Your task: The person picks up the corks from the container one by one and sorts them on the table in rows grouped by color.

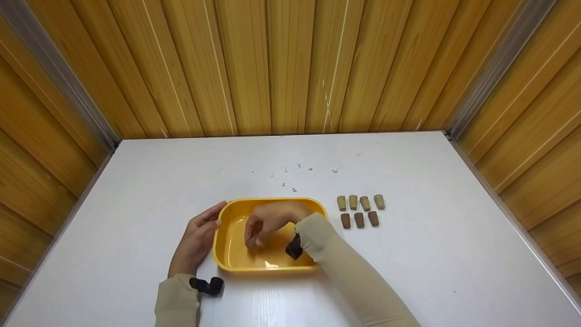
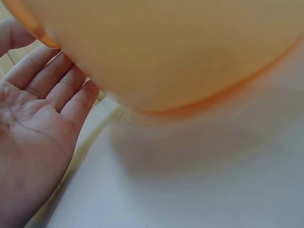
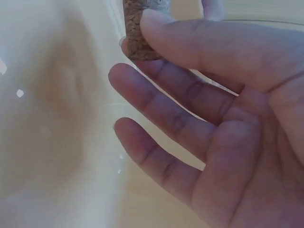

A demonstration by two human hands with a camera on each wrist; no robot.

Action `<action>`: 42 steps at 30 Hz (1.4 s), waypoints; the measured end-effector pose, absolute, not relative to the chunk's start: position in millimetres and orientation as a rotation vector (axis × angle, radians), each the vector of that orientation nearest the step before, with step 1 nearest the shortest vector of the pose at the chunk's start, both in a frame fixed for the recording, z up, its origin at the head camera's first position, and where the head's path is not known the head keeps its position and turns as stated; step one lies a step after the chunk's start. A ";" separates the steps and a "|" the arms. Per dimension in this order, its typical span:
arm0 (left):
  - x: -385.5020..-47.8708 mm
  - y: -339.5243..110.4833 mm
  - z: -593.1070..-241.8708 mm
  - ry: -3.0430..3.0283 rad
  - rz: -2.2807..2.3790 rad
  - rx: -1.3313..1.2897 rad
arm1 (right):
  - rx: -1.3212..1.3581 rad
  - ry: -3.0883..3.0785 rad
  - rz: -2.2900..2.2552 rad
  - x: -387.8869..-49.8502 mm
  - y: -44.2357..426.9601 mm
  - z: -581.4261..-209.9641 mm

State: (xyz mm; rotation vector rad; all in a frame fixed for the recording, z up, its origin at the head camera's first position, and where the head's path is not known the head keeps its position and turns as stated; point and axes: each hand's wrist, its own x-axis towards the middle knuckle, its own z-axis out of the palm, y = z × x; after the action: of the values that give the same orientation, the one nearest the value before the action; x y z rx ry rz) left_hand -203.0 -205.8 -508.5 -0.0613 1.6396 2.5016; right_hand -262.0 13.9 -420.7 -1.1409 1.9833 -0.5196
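Note:
A yellow plastic basin [image 1: 272, 270] stands on the table with my right hand [image 1: 268, 222] inside it. Between thumb and fingers, that hand pinches a brown speckled cork [image 3: 137, 38]; its upper end runs out of the right wrist view. My left hand [image 1: 197, 240] touches the basin's left side, its fingers [image 2: 66, 85] fairly straight against the outer wall and the thumb near the rim. To the basin's right lie two rows of tapered corks: several tan corks [image 1: 353, 202] behind and three brown corks [image 1: 359, 220] in front.
The white table [image 1: 454, 236] has small dark marks [image 1: 295, 170] beyond the basin. Yellow wood-look panels [image 1: 290, 68] enclose the back and both sides. A black wrist camera [image 1: 208, 286] sits on the left cuff, another black camera [image 1: 294, 247] on the right.

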 end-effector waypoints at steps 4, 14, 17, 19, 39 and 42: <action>-203.2 -206.3 -509.6 1.657 2.492 -0.049 | -1.108 1.967 -0.585 -262.9 19.8 -418.3; -202.4 -207.0 -509.2 1.623 2.504 -0.028 | -1.121 1.968 -0.710 -267.6 40.4 -409.3; -202.1 -206.9 -508.8 1.620 2.507 -0.037 | -1.118 1.992 -0.748 -268.5 47.8 -406.9; -201.9 -207.0 -508.8 1.626 2.505 -0.041 | -1.113 2.001 -0.776 -269.2 52.5 -406.3; -202.9 -206.8 -509.7 1.626 2.516 -0.024 | -1.182 1.925 -1.064 -275.3 104.0 -409.4; -203.2 -206.3 -510.1 1.635 2.510 -0.030 | -1.155 1.947 -1.096 -274.7 110.9 -409.2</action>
State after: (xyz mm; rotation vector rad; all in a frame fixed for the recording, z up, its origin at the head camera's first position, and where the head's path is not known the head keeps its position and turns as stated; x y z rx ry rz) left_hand -203.2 -206.3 -510.1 -0.0300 1.6353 2.5097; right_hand -274.7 110.9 -409.2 -1.1546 1.9474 -1.0964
